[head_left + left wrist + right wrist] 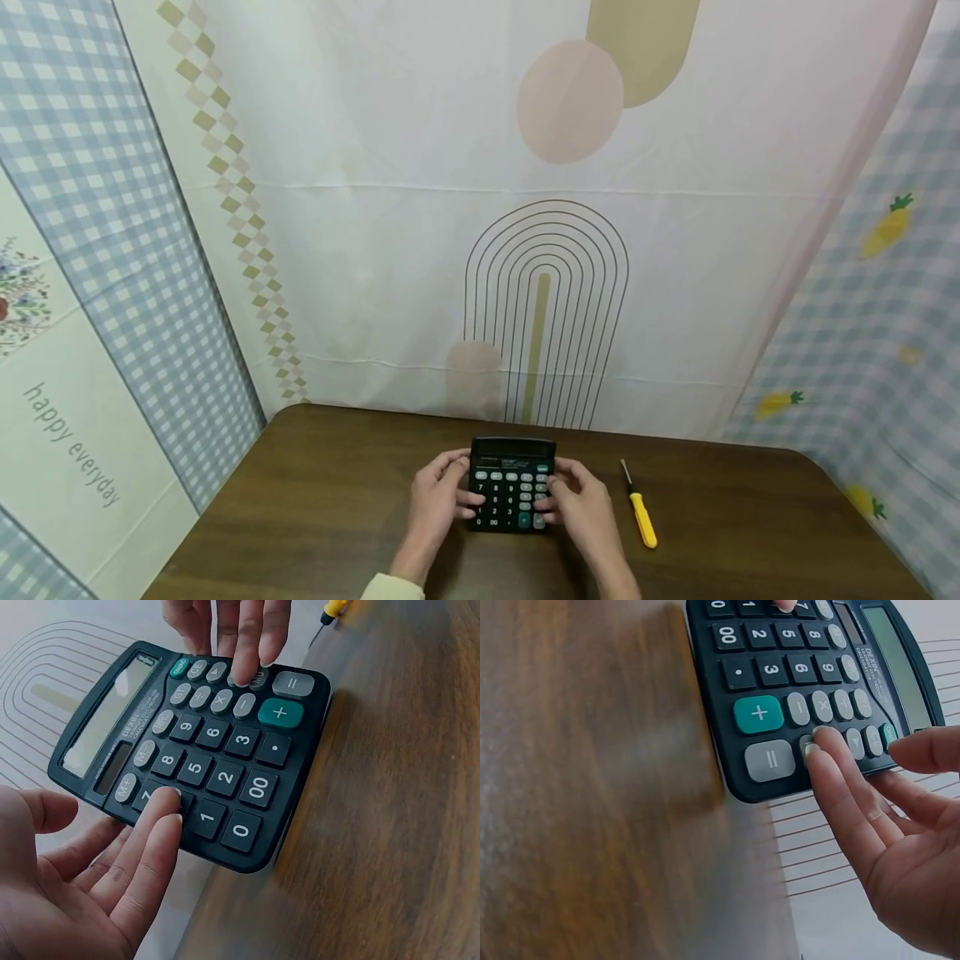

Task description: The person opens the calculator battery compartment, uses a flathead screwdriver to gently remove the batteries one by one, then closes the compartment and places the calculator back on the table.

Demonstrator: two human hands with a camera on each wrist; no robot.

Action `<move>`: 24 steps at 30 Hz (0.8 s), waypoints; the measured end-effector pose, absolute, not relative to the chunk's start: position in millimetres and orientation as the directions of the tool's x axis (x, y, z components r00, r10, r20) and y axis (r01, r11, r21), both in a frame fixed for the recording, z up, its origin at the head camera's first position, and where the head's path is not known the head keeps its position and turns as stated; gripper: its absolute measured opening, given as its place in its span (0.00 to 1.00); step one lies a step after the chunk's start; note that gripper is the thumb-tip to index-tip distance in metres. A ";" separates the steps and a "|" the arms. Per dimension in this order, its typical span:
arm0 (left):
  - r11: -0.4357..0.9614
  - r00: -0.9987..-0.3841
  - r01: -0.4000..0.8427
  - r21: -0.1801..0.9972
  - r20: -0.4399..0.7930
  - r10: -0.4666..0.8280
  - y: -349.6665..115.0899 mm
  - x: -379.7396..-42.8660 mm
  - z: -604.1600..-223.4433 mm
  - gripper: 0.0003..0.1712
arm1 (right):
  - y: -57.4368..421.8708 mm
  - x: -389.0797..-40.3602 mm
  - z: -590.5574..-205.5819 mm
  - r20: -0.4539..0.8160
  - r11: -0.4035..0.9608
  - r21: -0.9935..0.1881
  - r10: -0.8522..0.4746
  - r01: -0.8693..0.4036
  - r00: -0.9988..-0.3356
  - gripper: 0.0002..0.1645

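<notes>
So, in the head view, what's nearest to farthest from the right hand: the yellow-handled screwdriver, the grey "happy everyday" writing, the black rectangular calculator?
1. Black rectangular calculator: touching the right hand, on its left.
2. Yellow-handled screwdriver: lying just to the hand's right.
3. Grey "happy everyday" writing: way over on the left.

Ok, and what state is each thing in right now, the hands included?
Black rectangular plastic calculator: held between both hands, keys facing the person.
Its rectangular display: uncovered; a digit seems to show at one end.
Bare left hand: grips the calculator's left side, two fingers over the keys.
Bare right hand: grips its right side, two fingers over the keys.
Yellow-handled screwdriver: lying on the brown wooden table, untouched.
</notes>
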State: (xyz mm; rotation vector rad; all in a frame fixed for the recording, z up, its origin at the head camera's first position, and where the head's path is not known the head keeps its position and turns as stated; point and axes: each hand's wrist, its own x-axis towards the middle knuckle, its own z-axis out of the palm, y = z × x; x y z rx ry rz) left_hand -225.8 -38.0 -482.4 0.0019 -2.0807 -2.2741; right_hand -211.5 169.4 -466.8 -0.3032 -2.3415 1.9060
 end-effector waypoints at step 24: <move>-0.054 -0.993 0.040 0.998 0.034 -0.114 -38.6 -227.2 -475.2 0.13 | 175.7 -208.7 -460.6 -0.033 0.221 -0.972 0.222 0.084 -0.974 0.18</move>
